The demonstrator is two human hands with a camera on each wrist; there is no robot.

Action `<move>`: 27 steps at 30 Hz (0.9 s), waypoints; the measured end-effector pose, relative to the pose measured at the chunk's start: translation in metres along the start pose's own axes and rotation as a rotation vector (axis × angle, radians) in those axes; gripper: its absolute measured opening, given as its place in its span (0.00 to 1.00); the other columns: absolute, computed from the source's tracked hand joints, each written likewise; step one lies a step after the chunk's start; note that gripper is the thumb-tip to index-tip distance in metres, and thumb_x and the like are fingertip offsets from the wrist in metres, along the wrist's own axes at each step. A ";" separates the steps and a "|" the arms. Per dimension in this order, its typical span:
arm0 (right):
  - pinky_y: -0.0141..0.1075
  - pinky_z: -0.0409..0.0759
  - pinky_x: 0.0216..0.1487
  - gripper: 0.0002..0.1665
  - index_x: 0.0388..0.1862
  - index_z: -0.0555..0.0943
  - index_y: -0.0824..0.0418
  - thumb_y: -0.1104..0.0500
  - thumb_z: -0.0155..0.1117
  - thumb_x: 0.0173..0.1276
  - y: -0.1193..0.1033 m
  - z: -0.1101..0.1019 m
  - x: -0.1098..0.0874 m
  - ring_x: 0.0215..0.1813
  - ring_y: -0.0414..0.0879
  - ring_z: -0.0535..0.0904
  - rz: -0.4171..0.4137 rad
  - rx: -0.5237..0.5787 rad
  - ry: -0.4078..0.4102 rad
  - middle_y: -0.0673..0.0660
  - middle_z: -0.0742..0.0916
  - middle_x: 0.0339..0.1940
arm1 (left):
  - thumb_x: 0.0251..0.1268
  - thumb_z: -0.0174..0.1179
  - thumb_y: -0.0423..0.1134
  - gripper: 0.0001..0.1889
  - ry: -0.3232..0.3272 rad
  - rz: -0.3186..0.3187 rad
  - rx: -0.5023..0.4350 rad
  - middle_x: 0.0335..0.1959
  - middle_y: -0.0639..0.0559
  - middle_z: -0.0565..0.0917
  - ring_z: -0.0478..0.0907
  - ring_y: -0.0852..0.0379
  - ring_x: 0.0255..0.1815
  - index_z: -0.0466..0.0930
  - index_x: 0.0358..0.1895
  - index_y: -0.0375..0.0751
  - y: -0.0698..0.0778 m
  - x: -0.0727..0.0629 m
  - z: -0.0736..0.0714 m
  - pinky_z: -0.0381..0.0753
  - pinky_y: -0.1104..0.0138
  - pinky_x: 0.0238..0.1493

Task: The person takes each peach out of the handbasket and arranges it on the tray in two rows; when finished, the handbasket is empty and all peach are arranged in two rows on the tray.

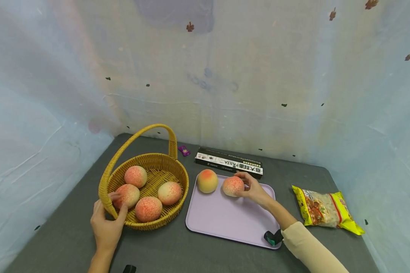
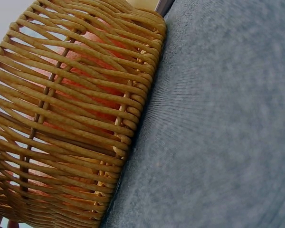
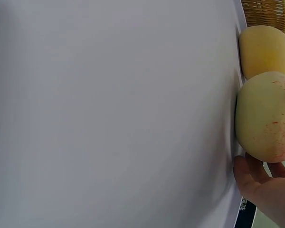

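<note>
My left hand [image 1: 106,225] holds the near left side of a yellow wicker basket [image 1: 182,170], its fingers over the rim by the foot of the handle. Inside the basket lie several speckled peaches [image 1: 148,209]; one peach [image 1: 128,195] is right beside those fingers. In the left wrist view the woven basket wall [image 2: 80,104] fills the left half. On a lilac tray [image 1: 222,223], my right hand [image 1: 254,191] grips a red-speckled peach [image 1: 233,186] from its right side. Left of it on the tray sits a smoother yellow-orange peach [image 1: 207,181].
Behind the tray lies a black pasta box [image 1: 229,162], with a small purple packet [image 1: 184,150] to its left. A yellow food bag [image 1: 326,208] rests at the right of the grey table [image 1: 164,250]. Pale sheeting [image 1: 205,76] hangs around the table.
</note>
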State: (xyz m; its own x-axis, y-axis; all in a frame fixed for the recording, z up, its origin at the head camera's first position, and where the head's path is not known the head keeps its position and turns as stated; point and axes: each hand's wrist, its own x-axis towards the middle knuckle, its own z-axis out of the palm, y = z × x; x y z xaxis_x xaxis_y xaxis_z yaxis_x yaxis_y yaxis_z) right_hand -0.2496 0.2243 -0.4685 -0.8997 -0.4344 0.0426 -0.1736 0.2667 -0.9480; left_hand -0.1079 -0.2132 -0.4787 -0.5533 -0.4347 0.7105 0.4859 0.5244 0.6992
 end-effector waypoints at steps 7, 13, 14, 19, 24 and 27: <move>0.52 0.71 0.65 0.42 0.72 0.64 0.71 0.70 0.72 0.61 0.003 0.001 0.000 0.66 0.65 0.70 -0.002 0.003 0.000 0.69 0.70 0.70 | 0.45 0.67 0.15 0.17 0.000 -0.011 0.004 0.43 0.30 0.82 0.73 0.56 0.53 0.83 0.43 0.25 -0.022 -0.005 -0.003 0.65 0.73 0.57; 0.56 0.70 0.65 0.42 0.73 0.63 0.70 0.70 0.71 0.61 -0.001 0.000 -0.001 0.67 0.67 0.70 -0.018 -0.012 0.022 0.71 0.71 0.70 | 0.48 0.68 0.18 0.17 -0.010 -0.017 0.003 0.42 0.31 0.83 0.73 0.54 0.54 0.83 0.45 0.25 -0.023 -0.004 -0.005 0.65 0.71 0.58; 0.57 0.70 0.65 0.42 0.73 0.63 0.71 0.70 0.70 0.62 -0.003 -0.001 -0.001 0.68 0.67 0.69 -0.027 -0.018 0.025 0.72 0.71 0.70 | 0.48 0.68 0.19 0.17 -0.013 -0.019 0.003 0.43 0.31 0.83 0.73 0.54 0.54 0.83 0.45 0.25 -0.023 -0.004 -0.005 0.65 0.71 0.59; 0.60 0.66 0.68 0.42 0.74 0.61 0.71 0.71 0.69 0.63 -0.015 -0.003 0.006 0.70 0.70 0.66 -0.056 -0.009 0.023 0.74 0.69 0.70 | 0.48 0.68 0.18 0.17 -0.008 -0.023 0.007 0.42 0.31 0.83 0.73 0.56 0.54 0.83 0.45 0.25 -0.022 -0.004 -0.005 0.65 0.72 0.58; 0.62 0.60 0.70 0.41 0.74 0.63 0.69 0.70 0.68 0.64 -0.037 -0.001 0.023 0.72 0.68 0.63 -0.096 -0.019 -0.010 0.71 0.69 0.72 | 0.45 0.68 0.16 0.17 0.003 -0.009 -0.004 0.43 0.32 0.83 0.73 0.56 0.53 0.84 0.44 0.26 -0.022 -0.004 -0.002 0.65 0.72 0.58; 0.62 0.60 0.71 0.38 0.72 0.66 0.70 0.68 0.69 0.65 -0.054 0.005 0.035 0.72 0.66 0.65 -0.150 -0.070 -0.049 0.71 0.71 0.70 | 0.45 0.68 0.15 0.18 0.000 -0.008 -0.016 0.42 0.32 0.83 0.73 0.55 0.53 0.84 0.43 0.26 -0.022 -0.005 -0.001 0.65 0.72 0.58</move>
State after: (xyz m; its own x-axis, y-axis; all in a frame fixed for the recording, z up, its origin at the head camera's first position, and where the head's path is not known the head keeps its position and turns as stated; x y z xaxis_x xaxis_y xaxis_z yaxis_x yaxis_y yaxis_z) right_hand -0.2700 0.1905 -0.4174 -0.8415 -0.5145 0.1647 -0.3333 0.2545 -0.9078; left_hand -0.1153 -0.2234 -0.4975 -0.5569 -0.4390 0.7051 0.4921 0.5096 0.7058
